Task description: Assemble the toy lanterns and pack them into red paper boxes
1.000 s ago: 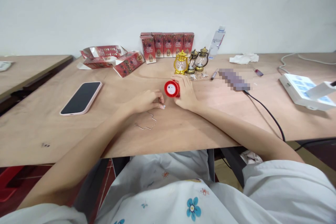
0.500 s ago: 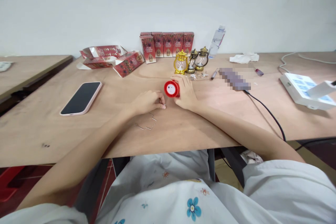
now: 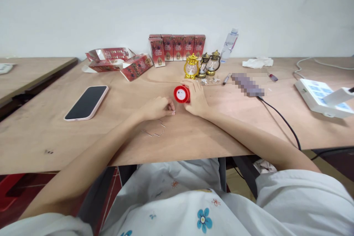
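My right hand (image 3: 197, 99) is wrapped round a red lantern (image 3: 181, 94) lying on its side, its round base with a white disc turned towards me. Just left of it rests my left hand (image 3: 159, 108), thumb and fingers curled together; whatever may be between them is too small to make out. A thin bent wire (image 3: 156, 132) lies on the table in front of the left hand. Beyond the right hand stand a gold lantern (image 3: 191, 67) and two bronze lanterns (image 3: 213, 64), with small metal bits (image 3: 206, 81) at their feet.
Red printed boxes (image 3: 178, 48) stand against the wall, with an opened carton (image 3: 110, 59) to their left. A phone (image 3: 87, 103) lies at left. On the right are a water bottle (image 3: 229, 44), a screwdriver (image 3: 226, 79), tissue (image 3: 257, 62), a cabled blurred device (image 3: 247, 84) and a power strip (image 3: 322, 96).
Both hands and the red lantern keep practically the same pose. The whole view has shifted very slightly.
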A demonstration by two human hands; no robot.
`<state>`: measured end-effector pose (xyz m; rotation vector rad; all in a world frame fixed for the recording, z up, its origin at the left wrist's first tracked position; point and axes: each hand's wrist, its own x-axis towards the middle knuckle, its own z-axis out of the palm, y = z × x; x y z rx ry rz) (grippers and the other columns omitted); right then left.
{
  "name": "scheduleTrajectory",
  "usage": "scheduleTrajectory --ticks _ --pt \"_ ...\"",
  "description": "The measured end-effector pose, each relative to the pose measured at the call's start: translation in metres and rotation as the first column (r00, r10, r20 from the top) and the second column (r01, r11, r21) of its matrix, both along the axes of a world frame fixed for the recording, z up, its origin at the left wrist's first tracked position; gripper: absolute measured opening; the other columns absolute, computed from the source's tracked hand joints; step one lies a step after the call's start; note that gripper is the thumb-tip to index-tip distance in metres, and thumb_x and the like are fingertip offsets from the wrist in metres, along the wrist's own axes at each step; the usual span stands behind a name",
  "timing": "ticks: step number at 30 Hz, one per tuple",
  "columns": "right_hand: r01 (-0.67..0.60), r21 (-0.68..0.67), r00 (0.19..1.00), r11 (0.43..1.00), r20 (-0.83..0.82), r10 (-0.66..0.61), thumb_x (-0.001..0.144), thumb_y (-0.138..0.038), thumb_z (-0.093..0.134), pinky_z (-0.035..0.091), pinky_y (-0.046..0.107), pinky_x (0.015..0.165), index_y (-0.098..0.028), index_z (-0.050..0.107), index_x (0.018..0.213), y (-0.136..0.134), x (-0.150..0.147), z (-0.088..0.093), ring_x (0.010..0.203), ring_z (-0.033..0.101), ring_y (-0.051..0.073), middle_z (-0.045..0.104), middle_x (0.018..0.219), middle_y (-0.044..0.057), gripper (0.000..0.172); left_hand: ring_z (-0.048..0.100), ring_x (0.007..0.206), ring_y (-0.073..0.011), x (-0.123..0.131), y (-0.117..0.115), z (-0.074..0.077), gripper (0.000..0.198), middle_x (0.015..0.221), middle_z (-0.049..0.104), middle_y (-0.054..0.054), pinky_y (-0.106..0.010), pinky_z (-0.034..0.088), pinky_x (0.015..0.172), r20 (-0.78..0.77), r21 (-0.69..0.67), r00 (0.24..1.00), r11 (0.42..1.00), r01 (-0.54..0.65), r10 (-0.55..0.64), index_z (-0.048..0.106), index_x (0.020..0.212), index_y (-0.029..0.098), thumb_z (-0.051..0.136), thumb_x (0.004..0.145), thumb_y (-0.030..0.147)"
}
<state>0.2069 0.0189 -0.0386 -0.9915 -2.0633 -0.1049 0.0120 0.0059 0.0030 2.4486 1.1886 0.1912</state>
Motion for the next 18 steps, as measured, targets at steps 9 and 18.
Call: scheduleTrajectory --ticks 9,18 --pt "-0.001 -0.001 1.000 1.000 0.006 0.001 0.062 -0.010 0.051 0.036 0.046 0.096 -0.019 0.041 0.123 0.0003 0.0002 0.0001 0.119 0.044 0.029 0.049 0.129 0.012 0.063 0.055 0.061 -0.0118 0.0007 0.0000 0.0011 0.017 0.062 0.058 0.002 -0.024 0.042 0.062 0.042 -0.047 0.999 0.998 0.036 -0.034 0.056 0.083 0.017 0.057 0.079 0.033" --pt "-0.010 -0.017 1.000 1.000 0.002 0.010 0.065 -0.012 0.053 0.035 0.047 0.098 -0.020 0.040 0.124 0.0004 0.0003 -0.0003 0.121 0.042 0.030 0.048 0.129 0.012 0.061 0.051 0.059 -0.0109 -0.0003 0.0007 -0.0002 0.020 0.062 0.055 0.003 -0.024 0.040 0.059 0.080 -0.074 0.996 0.996 0.054 -0.048 0.054 0.081 0.017 0.055 0.079 0.037"
